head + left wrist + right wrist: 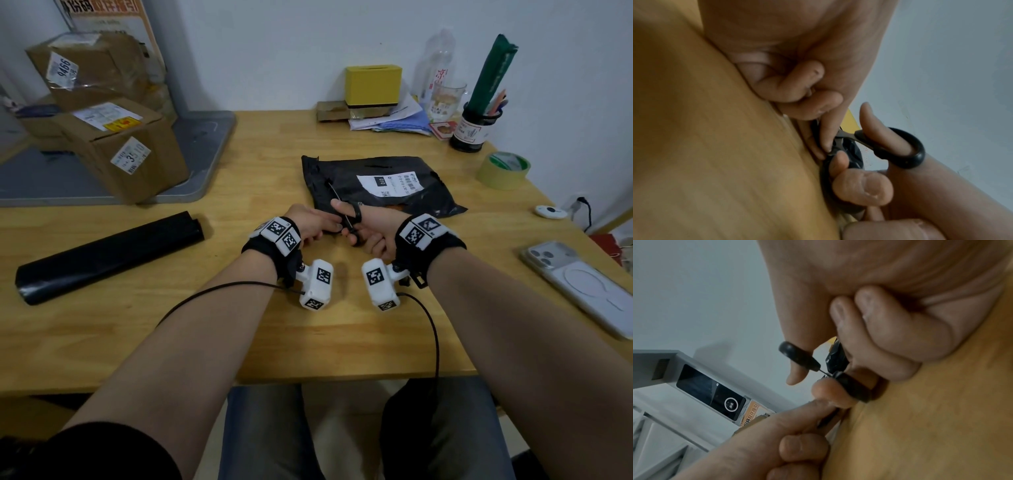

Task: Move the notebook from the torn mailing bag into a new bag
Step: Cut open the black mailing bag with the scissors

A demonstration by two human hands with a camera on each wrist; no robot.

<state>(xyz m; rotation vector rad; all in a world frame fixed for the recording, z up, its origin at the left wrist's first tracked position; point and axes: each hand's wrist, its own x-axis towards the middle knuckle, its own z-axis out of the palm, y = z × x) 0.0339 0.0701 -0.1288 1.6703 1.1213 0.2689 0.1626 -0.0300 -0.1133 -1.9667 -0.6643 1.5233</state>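
Observation:
The black torn mailing bag (376, 185) with a white label lies flat in the middle of the wooden table. The notebook is hidden inside; only an orange strip (394, 207) shows at the bag's near edge. My left hand (322, 229) pinches the bag's near left corner (851, 151) between thumb and forefinger. My right hand (354, 228) grips black-handled scissors (356, 216), thumb through one loop (906, 155), fingers through the other (853, 386). The thin blades (337, 197) point away from me along the bag's left edge. A black roll of new bags (106, 257) lies at the left.
Cardboard boxes (130, 147) stand on a grey tray at the back left. A phone (582, 284) lies face down at the right edge, a tape roll (503, 169) behind it. A yellow box (373, 85), papers, a bottle and a pen pot (474, 128) line the back wall.

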